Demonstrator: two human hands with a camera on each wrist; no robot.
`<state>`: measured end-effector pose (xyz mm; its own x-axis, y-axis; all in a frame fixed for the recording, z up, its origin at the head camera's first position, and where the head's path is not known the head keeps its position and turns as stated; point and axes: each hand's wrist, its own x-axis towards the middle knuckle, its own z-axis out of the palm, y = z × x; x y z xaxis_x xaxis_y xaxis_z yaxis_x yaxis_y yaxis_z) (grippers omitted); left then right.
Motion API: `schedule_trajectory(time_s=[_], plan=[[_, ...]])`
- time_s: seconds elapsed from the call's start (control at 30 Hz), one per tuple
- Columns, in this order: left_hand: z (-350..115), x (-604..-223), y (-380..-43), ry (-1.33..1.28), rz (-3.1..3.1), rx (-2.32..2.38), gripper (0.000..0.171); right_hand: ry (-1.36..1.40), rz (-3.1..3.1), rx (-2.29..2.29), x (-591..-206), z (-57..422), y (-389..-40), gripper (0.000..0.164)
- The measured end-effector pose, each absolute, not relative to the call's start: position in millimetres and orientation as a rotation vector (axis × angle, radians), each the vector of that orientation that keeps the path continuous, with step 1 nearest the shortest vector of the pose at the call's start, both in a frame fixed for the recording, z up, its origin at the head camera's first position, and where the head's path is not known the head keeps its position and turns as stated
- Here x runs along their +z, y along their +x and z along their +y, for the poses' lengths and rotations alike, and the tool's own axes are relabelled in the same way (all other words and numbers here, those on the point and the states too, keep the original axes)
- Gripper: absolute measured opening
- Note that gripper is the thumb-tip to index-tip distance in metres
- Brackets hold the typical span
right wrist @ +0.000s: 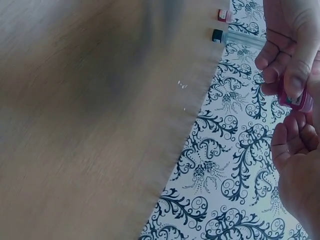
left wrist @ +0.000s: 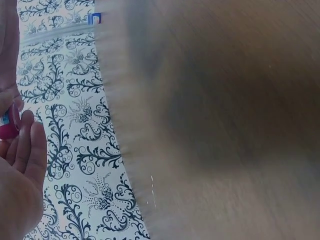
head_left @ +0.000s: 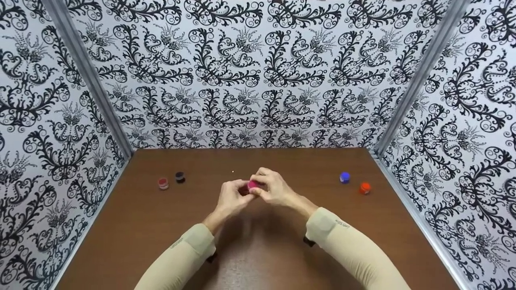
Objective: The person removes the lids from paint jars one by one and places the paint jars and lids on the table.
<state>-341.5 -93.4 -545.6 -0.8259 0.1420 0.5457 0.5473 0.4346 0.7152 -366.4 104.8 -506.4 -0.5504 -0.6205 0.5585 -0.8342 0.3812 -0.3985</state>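
A small jar with a pink lid (head_left: 253,184) is held up between both hands over the middle of the table. My left hand (head_left: 234,196) grips its body from the left. On the other side, my right hand (head_left: 275,187) has its thumb and fingers around the pink lid. In the left wrist view the pink jar (left wrist: 9,127) shows at the left edge, partly covered by fingers. The right wrist view shows the same jar (right wrist: 296,100) with the left thumb (right wrist: 298,75) pressed on its side.
On the left of the brown table (head_left: 161,225) stand a red jar (head_left: 163,183) and a black jar (head_left: 180,177). A blue jar (head_left: 344,177) and an orange jar (head_left: 365,188) stand on the right. Patterned walls (head_left: 250,100) enclose the back and sides.
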Motion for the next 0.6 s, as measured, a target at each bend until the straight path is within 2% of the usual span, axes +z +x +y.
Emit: schedule_trajectory(time_s=[0.37, 0.6], plan=[[-94.8, -545.0, -343.2, -0.54, -2.31, -1.66, 0.025, 1.305, -2.339, 1.12, -508.4, 111.6, -371.2, 0.03], [-91.1, -543.3, -344.9, -0.503, -2.304, -1.644, 0.027, 1.073, -2.362, 1.259, -511.9, 112.9, -369.5, 0.04]])
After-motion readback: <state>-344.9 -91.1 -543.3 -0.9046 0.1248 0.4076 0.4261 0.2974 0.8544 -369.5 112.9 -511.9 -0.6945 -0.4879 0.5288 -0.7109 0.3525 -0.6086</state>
